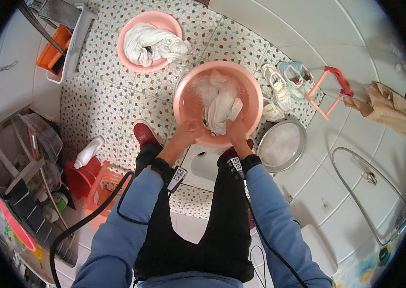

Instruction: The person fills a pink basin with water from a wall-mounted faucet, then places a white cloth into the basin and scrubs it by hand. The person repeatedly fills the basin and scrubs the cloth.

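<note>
A large pink plastic basin filled with water stands on the floor before me. Wet white cloth lies bunched in it, partly under the surface. My right hand grips the near end of this cloth, close to the front rim. At the near left rim is my left hand, its fingers curled; whether they hold the rim or any cloth cannot be made out. A second pink basin, farther off to the left, holds a heap of twisted white cloth.
A round metal basin with whitish contents stands at right, near several shoes. A squat toilet lies beneath the large basin's near side. Left are a red bucket, white bottle, orange stool and rack.
</note>
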`<control>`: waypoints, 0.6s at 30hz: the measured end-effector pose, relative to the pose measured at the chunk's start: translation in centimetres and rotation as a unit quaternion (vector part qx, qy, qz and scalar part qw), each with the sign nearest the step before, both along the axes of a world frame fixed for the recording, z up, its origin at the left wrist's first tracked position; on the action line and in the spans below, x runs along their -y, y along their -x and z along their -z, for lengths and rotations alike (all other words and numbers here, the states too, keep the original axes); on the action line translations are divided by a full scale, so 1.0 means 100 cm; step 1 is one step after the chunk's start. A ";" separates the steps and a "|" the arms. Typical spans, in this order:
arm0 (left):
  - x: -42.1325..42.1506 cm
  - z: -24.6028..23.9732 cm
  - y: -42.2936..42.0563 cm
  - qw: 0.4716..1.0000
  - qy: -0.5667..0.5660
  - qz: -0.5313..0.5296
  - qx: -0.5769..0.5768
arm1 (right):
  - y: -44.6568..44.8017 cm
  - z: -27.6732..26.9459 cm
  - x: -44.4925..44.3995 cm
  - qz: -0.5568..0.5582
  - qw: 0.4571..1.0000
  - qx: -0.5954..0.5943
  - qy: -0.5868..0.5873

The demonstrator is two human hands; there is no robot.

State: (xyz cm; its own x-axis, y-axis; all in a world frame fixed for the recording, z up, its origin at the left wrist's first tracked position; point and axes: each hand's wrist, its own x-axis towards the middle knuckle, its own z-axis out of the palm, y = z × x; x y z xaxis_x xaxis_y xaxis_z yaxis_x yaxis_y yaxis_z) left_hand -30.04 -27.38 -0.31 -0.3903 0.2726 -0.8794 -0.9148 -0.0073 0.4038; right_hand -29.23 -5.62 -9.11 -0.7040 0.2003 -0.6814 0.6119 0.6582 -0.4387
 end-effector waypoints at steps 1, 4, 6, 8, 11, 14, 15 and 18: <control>0.002 0.005 -0.003 1.000 0.005 -0.001 -0.006 | 0.000 0.004 0.005 -0.022 1.000 -0.008 -0.017; 0.003 0.025 -0.012 1.000 -0.007 -0.004 -0.026 | 0.000 0.013 0.018 -0.125 0.982 -0.085 -0.111; 0.002 0.040 -0.013 0.999 -0.031 0.002 -0.033 | 0.005 0.019 0.020 -0.141 0.984 -0.059 -0.094; -0.002 0.052 -0.012 0.996 -0.058 -0.016 -0.063 | 0.012 0.026 0.019 -0.193 0.973 -0.052 -0.112; -0.010 0.063 -0.009 0.996 -0.060 -0.026 -0.063 | 0.022 0.042 0.009 -0.286 0.945 -0.056 -0.147; -0.020 0.071 -0.002 0.996 -0.057 -0.050 -0.047 | 0.035 0.072 -0.007 -0.290 0.951 0.045 -0.092; -0.023 0.074 -0.001 0.995 -0.058 -0.064 -0.041 | 0.036 0.084 -0.012 -0.290 0.950 0.081 -0.080; -0.026 0.086 0.004 0.995 -0.055 -0.078 -0.034 | 0.033 0.113 -0.012 -0.314 0.937 0.039 -0.145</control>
